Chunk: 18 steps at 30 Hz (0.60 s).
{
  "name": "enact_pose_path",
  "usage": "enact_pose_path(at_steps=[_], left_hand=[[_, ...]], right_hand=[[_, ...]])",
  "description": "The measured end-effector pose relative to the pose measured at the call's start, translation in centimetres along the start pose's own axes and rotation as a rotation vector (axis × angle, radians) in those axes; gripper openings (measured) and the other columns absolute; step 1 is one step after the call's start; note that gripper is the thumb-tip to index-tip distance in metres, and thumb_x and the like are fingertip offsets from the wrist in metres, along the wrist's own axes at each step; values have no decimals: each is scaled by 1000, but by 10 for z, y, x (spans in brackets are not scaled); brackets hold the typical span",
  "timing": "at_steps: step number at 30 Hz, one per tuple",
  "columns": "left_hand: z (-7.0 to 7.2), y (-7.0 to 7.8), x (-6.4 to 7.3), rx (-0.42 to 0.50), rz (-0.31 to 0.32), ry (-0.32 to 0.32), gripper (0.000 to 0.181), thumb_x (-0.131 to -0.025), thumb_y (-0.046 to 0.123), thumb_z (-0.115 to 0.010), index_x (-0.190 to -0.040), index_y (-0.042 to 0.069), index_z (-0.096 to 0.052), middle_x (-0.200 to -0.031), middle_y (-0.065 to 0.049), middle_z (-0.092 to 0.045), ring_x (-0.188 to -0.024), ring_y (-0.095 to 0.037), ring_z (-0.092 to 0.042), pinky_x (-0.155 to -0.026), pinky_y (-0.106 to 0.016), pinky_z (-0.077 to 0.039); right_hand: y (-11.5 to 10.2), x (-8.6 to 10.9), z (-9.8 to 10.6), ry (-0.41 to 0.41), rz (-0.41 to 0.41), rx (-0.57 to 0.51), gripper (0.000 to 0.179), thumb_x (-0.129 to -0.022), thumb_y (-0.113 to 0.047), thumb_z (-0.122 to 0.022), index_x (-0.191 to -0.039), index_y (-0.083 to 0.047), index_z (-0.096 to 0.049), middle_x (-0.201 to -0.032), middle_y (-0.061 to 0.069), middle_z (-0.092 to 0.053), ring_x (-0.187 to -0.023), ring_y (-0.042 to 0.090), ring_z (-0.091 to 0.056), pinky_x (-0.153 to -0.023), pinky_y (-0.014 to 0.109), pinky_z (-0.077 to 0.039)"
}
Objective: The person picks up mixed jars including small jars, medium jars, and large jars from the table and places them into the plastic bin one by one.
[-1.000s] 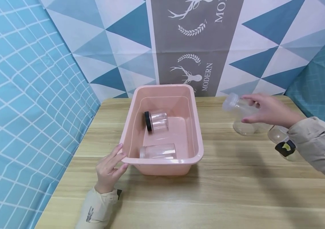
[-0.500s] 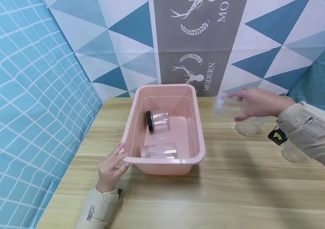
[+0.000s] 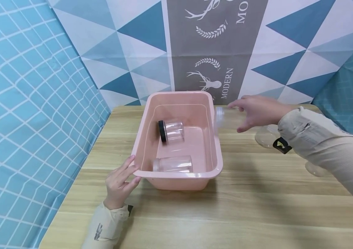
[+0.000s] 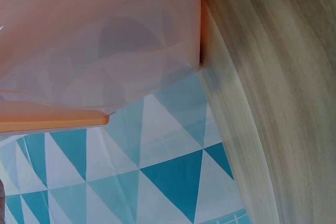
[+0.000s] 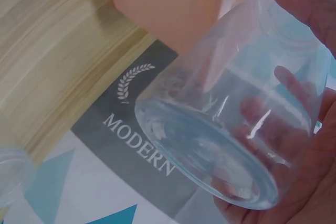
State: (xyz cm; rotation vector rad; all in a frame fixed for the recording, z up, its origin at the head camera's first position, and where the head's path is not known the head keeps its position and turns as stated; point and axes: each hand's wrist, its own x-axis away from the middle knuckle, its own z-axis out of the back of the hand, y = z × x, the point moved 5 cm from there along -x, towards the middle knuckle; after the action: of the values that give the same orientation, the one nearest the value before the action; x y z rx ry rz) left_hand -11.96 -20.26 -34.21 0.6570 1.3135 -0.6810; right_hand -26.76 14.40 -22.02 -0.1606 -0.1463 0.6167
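Wooden table (image 3: 245, 214): it bears everything you handle; judging by the layout, the step in hand is a carry, one jar at a time.
Pink tub (image 3: 176, 175): it sits in front of you; the next move likely calls for bringing the held jar over the right rim without knocking it, then lowering it beside the two inside.
Left hand (image 3: 118, 186): your fingers rest fairly straight on the tub's near left corner, well apart from the held jar.
Right hand (image 3: 258, 110): your thumb and fingers grip round the held jar's body.
Held jar (image 5: 210, 145): it lies sideways, neck end toward the tub; the head view puts it at the right rim, but whether they touch you cannot tell.
Jars inside: a clear jar (image 3: 173, 164) lies nearest you, a black-lidded jar (image 3: 172, 132) beyond it.
Jar beneath your right wrist: another clear jar (image 3: 264, 138), partly hidden.
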Motion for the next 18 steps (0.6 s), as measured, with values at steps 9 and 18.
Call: enact_pose_path(at_steps=[9, 18], left_hand=[[0, 1, -3, 1, -33, 11, 47, -93, 38, -62, -71, -3, -68, -89, -23, -70, -44, -30, -55, -39, -35, -40], [0, 1, -2, -4, -40, -2, 47, -93, 38, -62, -72, -3, -69, -88, -24, -70, -44, -30, -55, -39, -34, -41]], right_hand=[[-22, -13, 2, 0, 65, -2, 73, -68, -30, -83, -131, -6, -55, -110, 15, -61, -96, 30, -58, -77, 50, -49], [-58, -35, 1, -4, 202, 21, 64, -70, -26, -76, -128, -6, -58, -105, 13, -63, -88, 28, -58, -76, 45, -50]])
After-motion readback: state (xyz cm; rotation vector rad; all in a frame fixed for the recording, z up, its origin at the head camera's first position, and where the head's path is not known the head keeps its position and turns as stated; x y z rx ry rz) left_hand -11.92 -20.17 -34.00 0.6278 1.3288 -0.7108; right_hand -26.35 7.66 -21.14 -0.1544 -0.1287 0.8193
